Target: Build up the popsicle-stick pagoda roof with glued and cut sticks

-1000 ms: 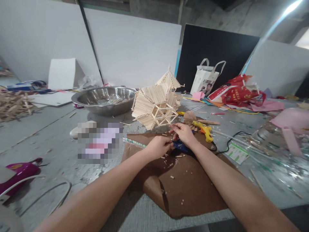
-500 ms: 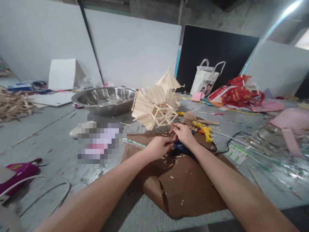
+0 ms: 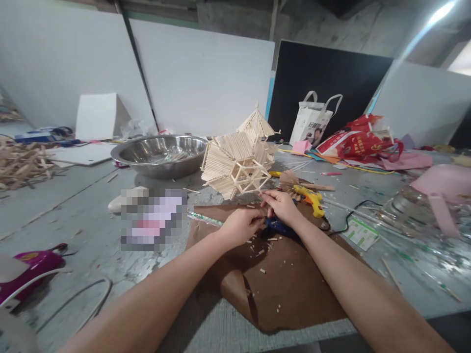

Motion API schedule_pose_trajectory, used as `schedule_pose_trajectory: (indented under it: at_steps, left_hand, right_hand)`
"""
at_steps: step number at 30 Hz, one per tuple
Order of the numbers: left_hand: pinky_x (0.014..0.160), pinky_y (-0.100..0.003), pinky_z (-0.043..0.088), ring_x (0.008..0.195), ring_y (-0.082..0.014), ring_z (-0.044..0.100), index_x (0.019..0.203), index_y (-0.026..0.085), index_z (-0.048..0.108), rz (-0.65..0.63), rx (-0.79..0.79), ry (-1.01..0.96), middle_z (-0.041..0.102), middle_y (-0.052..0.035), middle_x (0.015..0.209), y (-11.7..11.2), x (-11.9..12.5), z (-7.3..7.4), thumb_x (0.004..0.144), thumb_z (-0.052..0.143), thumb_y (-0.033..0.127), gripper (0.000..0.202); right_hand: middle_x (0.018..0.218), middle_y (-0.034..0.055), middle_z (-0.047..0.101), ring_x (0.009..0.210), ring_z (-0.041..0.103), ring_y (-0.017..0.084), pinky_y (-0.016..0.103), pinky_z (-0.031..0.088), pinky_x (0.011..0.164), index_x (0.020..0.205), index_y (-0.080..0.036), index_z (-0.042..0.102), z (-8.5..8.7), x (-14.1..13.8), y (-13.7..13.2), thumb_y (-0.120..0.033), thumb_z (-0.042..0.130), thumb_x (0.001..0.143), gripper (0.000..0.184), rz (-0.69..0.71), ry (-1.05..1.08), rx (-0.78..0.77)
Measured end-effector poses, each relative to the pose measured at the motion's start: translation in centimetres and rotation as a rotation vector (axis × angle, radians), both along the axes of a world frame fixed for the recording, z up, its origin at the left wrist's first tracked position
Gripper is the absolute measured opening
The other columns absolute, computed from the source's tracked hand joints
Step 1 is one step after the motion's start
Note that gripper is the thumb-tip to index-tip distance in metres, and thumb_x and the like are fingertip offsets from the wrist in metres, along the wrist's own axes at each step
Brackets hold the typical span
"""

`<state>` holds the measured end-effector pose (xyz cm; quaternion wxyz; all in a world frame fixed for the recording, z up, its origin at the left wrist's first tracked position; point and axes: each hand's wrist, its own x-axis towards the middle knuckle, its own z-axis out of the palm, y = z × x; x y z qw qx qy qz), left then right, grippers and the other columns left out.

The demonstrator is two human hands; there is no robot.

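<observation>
A model building made of thin wooden sticks [image 3: 231,159] stands beyond the hands, with slatted roof panels and an open hexagonal stick frame facing me. My right hand [image 3: 282,207] is closed in a pinch at the frame's lower right corner; what its fingertips hold is too small to make out. Lower and to the left, my left hand [image 3: 243,224] is also pinched closed, its fingertips turned inward and whatever they hold hidden. A dark blue object [image 3: 277,225] lies under my right hand, partly covered. Both hands are above a brown sheet [image 3: 294,289] strewn with short stick offcuts.
A yellow glue gun [image 3: 312,200] lies right of the right hand, near a black cord. A steel basin [image 3: 158,169] stands at back left, a blurred-out flat object [image 3: 154,218] nearer. At right are a clear jug with pink lid [image 3: 405,206] and a red bag [image 3: 356,139].
The camera view has shifted slightly. Both hands keep nearly the same pose and place, the right fingertips staying by the frame's corner.
</observation>
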<state>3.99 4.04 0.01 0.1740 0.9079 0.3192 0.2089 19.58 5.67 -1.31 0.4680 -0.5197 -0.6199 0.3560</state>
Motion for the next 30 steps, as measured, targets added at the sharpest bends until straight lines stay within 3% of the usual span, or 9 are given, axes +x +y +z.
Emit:
schedule_pose_trajectory:
  at_steps: [3,8,12,16,21,26,30]
  left_hand:
    - [0.056,-0.02,0.036,0.063,-0.0112,0.051,0.08,0.021,0.059,0.049,0.155,0.04,0.06,-0.0003,0.071,-0.9,-0.1,0.8,0.079,0.037,0.023,0.022]
    - [0.072,-0.029,0.038,0.084,-0.0181,0.047,0.088,0.019,0.057,0.21,0.557,0.039,0.058,-0.0047,0.092,-1.8,-0.4,2.4,0.08,0.036,0.024,0.023]
    - [0.071,-0.032,0.038,0.084,-0.0209,0.047,0.085,0.018,0.057,0.253,0.628,0.181,0.058,-0.0069,0.087,-1.7,-0.8,3.0,0.077,0.042,0.02,0.017]
    - [0.057,-0.029,0.038,0.066,-0.0183,0.053,0.077,0.018,0.056,0.275,0.494,0.342,0.057,-0.0045,0.069,-1.9,-0.9,3.0,0.078,0.039,0.02,0.017]
    - [0.054,-0.026,0.035,0.063,-0.0176,0.055,0.08,0.019,0.056,0.335,0.313,0.344,0.059,-0.006,0.073,-2.4,-1.0,2.8,0.079,0.035,0.023,0.021]
    - [0.052,-0.024,0.032,0.057,-0.0143,0.051,0.066,0.018,0.057,0.447,0.037,0.05,0.057,-0.0036,0.06,-1.8,-2.2,1.9,0.077,0.036,0.03,0.026]
    - [0.042,-0.02,0.026,0.041,-0.0086,0.039,0.061,0.016,0.054,0.475,-0.289,-0.311,0.044,0.0032,0.044,-1.1,-3.1,1.0,0.074,0.041,0.036,0.026]
  right_hand:
    - [0.061,-0.0004,0.057,0.032,0.047,0.005,0.017,0.034,0.035,0.087,-0.015,0.059,0.7,0.9,-0.4,-0.039,0.046,0.073,0.031,0.105,-0.121,-0.004]
    - [0.059,-0.0006,0.058,0.037,0.046,0.007,0.02,0.036,0.04,0.087,-0.016,0.061,2.8,1.4,-2.0,-0.038,0.043,0.075,0.031,0.234,-0.38,0.034]
    - [0.066,0.0007,0.062,0.055,0.055,0.012,0.022,0.039,0.053,0.081,-0.019,0.064,4.1,0.9,-3.1,-0.033,0.043,0.077,0.025,0.255,-0.585,0.175]
    - [0.082,0.0019,0.065,0.075,0.058,0.017,0.025,0.04,0.064,0.089,-0.023,0.062,4.1,0.4,-3.4,-0.032,0.042,0.078,0.025,0.27,-0.672,0.208]
    - [0.09,0.0023,0.064,0.083,0.057,0.017,0.025,0.039,0.07,0.091,-0.023,0.06,3.9,0.1,-3.9,-0.032,0.039,0.079,0.026,0.248,-0.726,0.226]
    - [0.082,0.0023,0.063,0.075,0.057,0.017,0.025,0.037,0.061,0.088,-0.022,0.056,4.2,2.0,-4.7,-0.045,0.044,0.073,0.03,0.012,-0.887,0.09]
    - [0.075,0.0035,0.062,0.067,0.056,0.02,0.024,0.03,0.048,0.071,-0.022,0.057,3.9,3.7,-4.9,-0.048,0.057,0.057,0.03,0.069,-1.224,-0.207]
